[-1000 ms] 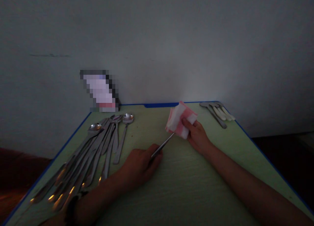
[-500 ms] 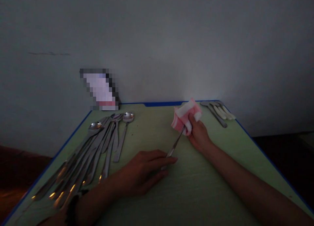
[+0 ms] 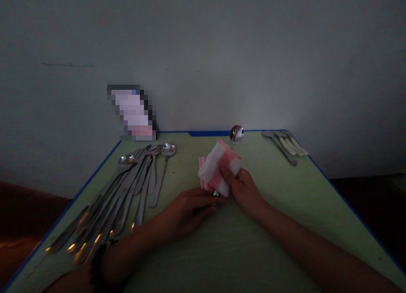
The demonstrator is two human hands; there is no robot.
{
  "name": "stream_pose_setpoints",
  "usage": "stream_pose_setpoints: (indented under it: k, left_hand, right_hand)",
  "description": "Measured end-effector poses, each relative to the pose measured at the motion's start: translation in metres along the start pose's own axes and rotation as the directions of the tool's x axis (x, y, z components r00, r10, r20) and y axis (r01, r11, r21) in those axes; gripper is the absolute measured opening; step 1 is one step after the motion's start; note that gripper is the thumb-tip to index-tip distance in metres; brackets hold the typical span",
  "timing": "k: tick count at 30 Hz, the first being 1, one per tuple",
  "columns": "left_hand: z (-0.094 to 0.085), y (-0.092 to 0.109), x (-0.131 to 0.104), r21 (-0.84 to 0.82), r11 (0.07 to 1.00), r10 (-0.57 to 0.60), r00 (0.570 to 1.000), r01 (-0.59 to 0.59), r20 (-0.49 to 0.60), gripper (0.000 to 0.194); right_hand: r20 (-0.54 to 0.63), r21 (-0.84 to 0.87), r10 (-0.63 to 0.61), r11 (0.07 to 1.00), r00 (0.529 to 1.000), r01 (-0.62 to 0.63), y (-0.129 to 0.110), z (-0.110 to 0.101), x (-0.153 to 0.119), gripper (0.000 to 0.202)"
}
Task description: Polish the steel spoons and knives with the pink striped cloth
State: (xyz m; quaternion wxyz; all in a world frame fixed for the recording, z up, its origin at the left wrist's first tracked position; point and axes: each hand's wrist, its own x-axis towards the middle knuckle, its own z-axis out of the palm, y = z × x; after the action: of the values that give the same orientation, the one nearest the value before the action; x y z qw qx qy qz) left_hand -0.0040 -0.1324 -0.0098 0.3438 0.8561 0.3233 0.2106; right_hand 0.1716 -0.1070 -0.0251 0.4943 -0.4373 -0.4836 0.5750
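My left hand [image 3: 187, 210] grips the handle end of a long metal spoon, whose round bowl [image 3: 236, 133] sticks up beyond the cloth. My right hand [image 3: 242, 190] holds a folded pink and white cloth [image 3: 217, 168] wrapped around the spoon's shaft, close to my left fingers. Both hands rest low over the green table [image 3: 285, 200] near its middle.
Several long metal spoons [image 3: 127, 187] lie fanned out on the left side of the table. A few utensils with pale handles [image 3: 285, 145] lie at the far right corner. A blurred object [image 3: 133, 113] leans on the wall at the back left.
My right hand slid the cloth down the spoon's shaft toward my left hand, uncovering the bowl, which now shows above the cloth. The spoon tilted more upright.
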Motion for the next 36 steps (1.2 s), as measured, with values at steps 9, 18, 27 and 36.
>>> stream_pose_setpoints:
  k: [9, 18, 27, 36]
  left_hand:
    - [-0.003, 0.007, 0.006, -0.112, 0.994, 0.018, 0.992, -0.003, 0.128, 0.027]
    - [-0.021, 0.006, 0.000, -0.344, 0.939, 0.107, 0.953, -0.004, 0.282, 0.030]
    - [-0.020, 0.015, 0.001, -0.243, 0.969, 0.111, 0.959, -0.047, 0.259, 0.019]
    - [-0.020, 0.012, 0.002, -0.210, 0.978, 0.086, 0.948, -0.020, 0.308, 0.022]
  right_hand:
    - [-0.291, 0.664, 0.212, 0.747, 0.933, 0.038, -0.001, -0.016, 0.034, 0.022]
    - [-0.306, 0.458, -0.016, 0.874, 0.952, 0.162, -0.003, -0.029, 0.038, 0.026]
    - [-0.230, 0.415, -0.010, 0.903, 0.973, 0.108, -0.004, -0.028, 0.035, 0.023]
    - [-0.140, 0.377, -0.017, 0.924, 0.990, 0.069, -0.001, -0.026, 0.033, 0.020]
